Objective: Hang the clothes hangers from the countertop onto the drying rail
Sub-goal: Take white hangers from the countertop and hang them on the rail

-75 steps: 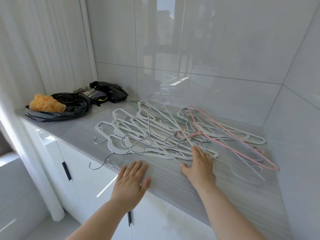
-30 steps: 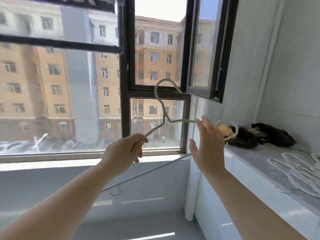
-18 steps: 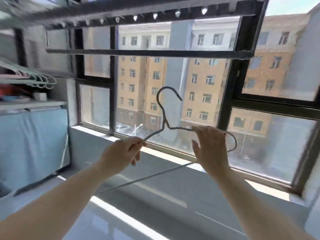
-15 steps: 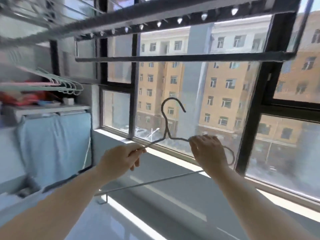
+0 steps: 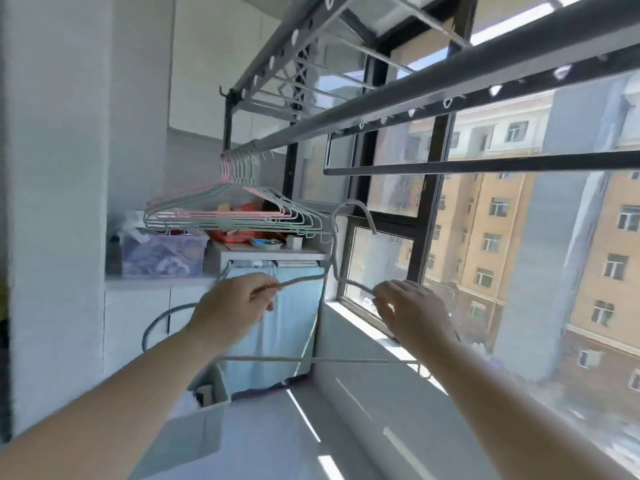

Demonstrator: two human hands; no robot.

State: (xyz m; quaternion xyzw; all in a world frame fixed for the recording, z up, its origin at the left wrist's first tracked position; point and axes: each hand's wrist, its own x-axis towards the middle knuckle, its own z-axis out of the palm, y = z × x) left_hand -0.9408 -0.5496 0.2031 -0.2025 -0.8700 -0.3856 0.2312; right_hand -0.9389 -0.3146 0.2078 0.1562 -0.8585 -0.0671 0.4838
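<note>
Hands: left hand grips grey hanger, right hand pinches its other shoulder | hook below drying rail, not touching | hung hangers bunched at far end, open rail above hook

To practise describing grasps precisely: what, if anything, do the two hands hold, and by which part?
Both hold one grey clothes hanger: the left hand grips its left shoulder arm, and the right hand holds its right shoulder arm.
</note>
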